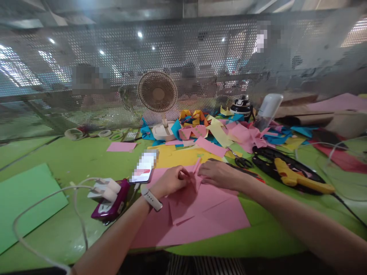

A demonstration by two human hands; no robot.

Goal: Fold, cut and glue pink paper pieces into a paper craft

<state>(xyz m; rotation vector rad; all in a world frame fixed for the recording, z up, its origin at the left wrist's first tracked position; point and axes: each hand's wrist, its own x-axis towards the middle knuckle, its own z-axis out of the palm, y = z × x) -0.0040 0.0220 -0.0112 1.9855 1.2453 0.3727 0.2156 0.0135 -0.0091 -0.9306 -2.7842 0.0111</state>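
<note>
My left hand [172, 180] pinches a pink paper piece [192, 185] over pink sheets [226, 219]; my right hand [219, 175] touches its edge, closure unclear. It looks part-folded; beyond, the folded coloured papers [200, 131] seem further along.

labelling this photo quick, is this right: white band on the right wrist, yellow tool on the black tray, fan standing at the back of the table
One thing is wrong: the head view shows the white band on the wrist of the left hand, not the right. The yellow tool is on the black tray, and the fan stands at the back of the table.
</note>
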